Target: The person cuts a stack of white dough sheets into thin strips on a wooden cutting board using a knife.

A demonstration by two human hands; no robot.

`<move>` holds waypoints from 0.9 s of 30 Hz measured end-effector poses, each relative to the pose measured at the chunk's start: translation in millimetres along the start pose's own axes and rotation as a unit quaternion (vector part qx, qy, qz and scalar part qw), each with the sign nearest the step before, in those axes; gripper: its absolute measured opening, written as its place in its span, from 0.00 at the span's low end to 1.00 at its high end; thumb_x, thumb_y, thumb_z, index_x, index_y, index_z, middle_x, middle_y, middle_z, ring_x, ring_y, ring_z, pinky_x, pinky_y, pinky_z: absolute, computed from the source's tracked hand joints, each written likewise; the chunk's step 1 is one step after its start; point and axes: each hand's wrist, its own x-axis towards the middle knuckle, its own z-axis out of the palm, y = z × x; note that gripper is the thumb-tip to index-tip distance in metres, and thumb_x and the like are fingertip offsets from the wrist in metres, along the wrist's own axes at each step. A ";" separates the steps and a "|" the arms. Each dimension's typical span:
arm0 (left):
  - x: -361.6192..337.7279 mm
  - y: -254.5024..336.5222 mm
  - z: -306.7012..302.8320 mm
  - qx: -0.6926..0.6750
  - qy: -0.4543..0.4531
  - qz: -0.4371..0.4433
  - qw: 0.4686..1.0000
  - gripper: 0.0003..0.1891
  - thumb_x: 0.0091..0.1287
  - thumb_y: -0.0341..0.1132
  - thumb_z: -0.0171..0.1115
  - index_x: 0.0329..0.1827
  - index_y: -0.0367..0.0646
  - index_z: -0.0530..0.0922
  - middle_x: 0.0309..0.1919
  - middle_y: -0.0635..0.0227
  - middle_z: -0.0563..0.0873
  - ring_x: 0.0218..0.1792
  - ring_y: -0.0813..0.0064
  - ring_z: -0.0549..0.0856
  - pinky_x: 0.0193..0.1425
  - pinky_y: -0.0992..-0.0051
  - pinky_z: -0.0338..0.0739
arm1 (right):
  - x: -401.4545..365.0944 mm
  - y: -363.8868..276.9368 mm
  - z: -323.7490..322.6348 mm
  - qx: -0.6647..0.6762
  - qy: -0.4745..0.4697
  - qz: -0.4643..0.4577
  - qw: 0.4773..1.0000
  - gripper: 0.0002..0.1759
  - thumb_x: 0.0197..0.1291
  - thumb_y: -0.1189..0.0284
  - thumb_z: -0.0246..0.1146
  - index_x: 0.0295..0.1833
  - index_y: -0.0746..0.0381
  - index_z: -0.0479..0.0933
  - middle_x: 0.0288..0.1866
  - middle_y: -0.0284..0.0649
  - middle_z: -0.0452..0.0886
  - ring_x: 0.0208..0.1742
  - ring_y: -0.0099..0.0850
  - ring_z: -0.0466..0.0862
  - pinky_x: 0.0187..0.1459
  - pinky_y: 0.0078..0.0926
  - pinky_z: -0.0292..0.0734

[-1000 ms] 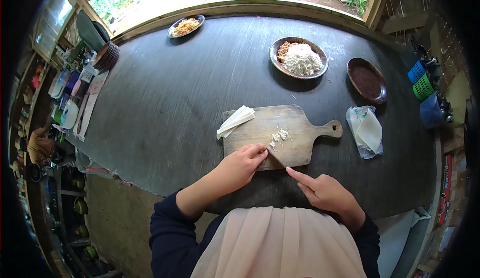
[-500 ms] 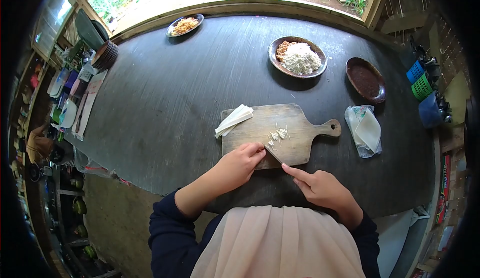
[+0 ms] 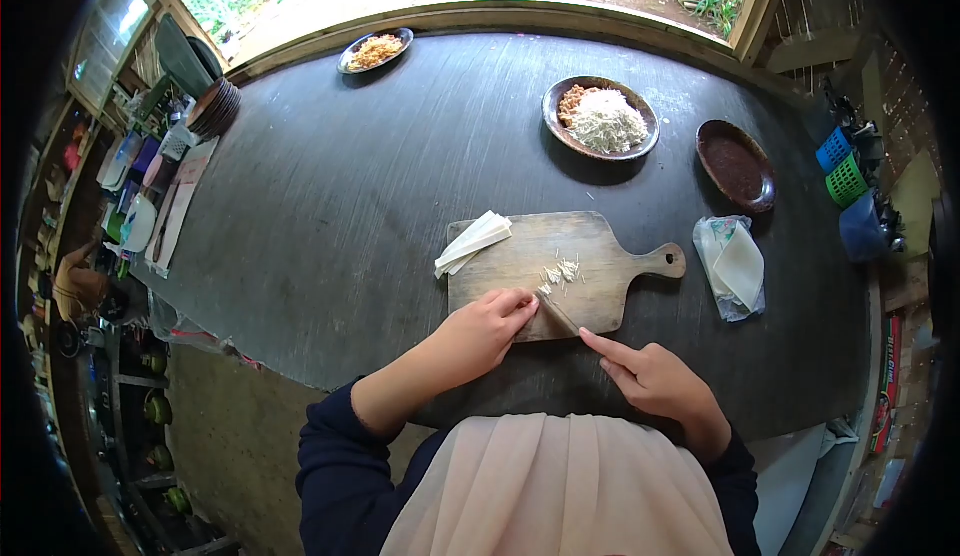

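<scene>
On the lower part of the wooden cutting board [image 3: 590, 231], my left hand [image 3: 487, 330] is closed, its fingers pressed together over something mostly hidden. A knife [image 3: 560, 315] is in my right hand [image 3: 652, 378], index finger stretched along it. The knife's tip lies close to my left fingertips. Small white slivers [image 3: 565, 272] are scattered on the board just beyond the blade. White strips [image 3: 474, 242] lie stacked at the board's upper left corner, partly over its edge.
Beyond the board stands a bowl [image 3: 652, 144] with white shreds and brown pieces. An empty brown dish [image 3: 766, 194] and a plastic bag [image 3: 730, 268] with white sheets are at the right. A plate of orange-brown food [image 3: 374, 52] sits far back; stacked plates [image 3: 214, 108] stand left.
The knife has swung slightly, with my right hand a little farther right. The whole view has shifted slightly. My left hand remains at the same part of the board.
</scene>
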 end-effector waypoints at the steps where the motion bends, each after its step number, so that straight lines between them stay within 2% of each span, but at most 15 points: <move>1: -0.2 -0.2 0.1 -0.001 0.001 -0.002 1.000 0.22 0.61 0.20 0.60 0.60 0.33 0.76 0.58 0.55 0.77 0.58 0.56 0.79 0.63 0.65 0.76 | -0.2 -0.4 -0.1 0.000 -0.002 -0.001 1.000 0.27 0.70 0.69 0.56 0.74 0.44 0.68 0.20 0.52 0.75 0.19 0.49 0.77 0.28 0.42 0.74; 6: -0.1 0.3 -0.1 -0.005 0.001 -0.004 1.000 0.22 0.61 0.21 0.61 0.60 0.33 0.76 0.59 0.55 0.77 0.59 0.55 0.79 0.63 0.65 0.76 | -1.1 0.5 1.2 0.005 0.003 -0.020 1.000 0.27 0.68 0.72 0.59 0.72 0.47 0.71 0.19 0.51 0.74 0.16 0.46 0.75 0.26 0.38 0.72; 19: -0.3 0.7 -0.8 -0.011 -0.003 -0.007 1.000 0.21 0.62 0.21 0.60 0.59 0.32 0.76 0.58 0.55 0.77 0.59 0.55 0.79 0.64 0.65 0.75 | -0.4 2.9 3.5 -0.003 -0.017 -0.017 1.000 0.27 0.70 0.69 0.56 0.74 0.44 0.68 0.18 0.52 0.74 0.18 0.49 0.77 0.28 0.42 0.74; 21: -0.2 0.2 -0.3 -0.007 0.001 -0.003 1.000 0.20 0.62 0.21 0.60 0.60 0.32 0.76 0.58 0.55 0.77 0.59 0.55 0.79 0.64 0.65 0.75 | -0.1 1.2 2.7 -0.006 -0.015 -0.015 1.000 0.27 0.69 0.72 0.58 0.73 0.47 0.70 0.19 0.51 0.75 0.17 0.47 0.75 0.26 0.38 0.72; 27: -1.4 0.2 0.4 -0.012 -0.002 -0.011 1.000 0.20 0.63 0.22 0.59 0.60 0.31 0.76 0.59 0.54 0.77 0.59 0.55 0.79 0.64 0.65 0.75 | -0.8 -0.8 -0.1 0.001 -0.016 -0.016 1.000 0.27 0.69 0.72 0.58 0.73 0.47 0.70 0.19 0.52 0.74 0.16 0.47 0.74 0.26 0.38 0.72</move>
